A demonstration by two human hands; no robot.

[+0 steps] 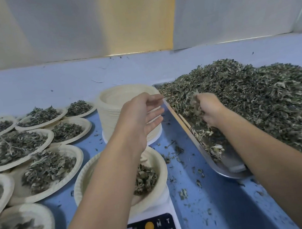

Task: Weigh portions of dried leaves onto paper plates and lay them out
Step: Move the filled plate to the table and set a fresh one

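A big heap of dried leaves fills a metal tray on the right. My right hand grips a clump of leaves at the heap's left edge, above the tray. My left hand hovers with fingers straight and empty over the stack of empty paper plates. Below my left forearm, a paper plate with a small portion of leaves sits on a white digital scale; part of its display is hidden by my arm.
Several filled paper plates lie overlapping on the left of the blue table. Loose leaf crumbs are scattered between the scale and the tray. A pale wall runs behind the table.
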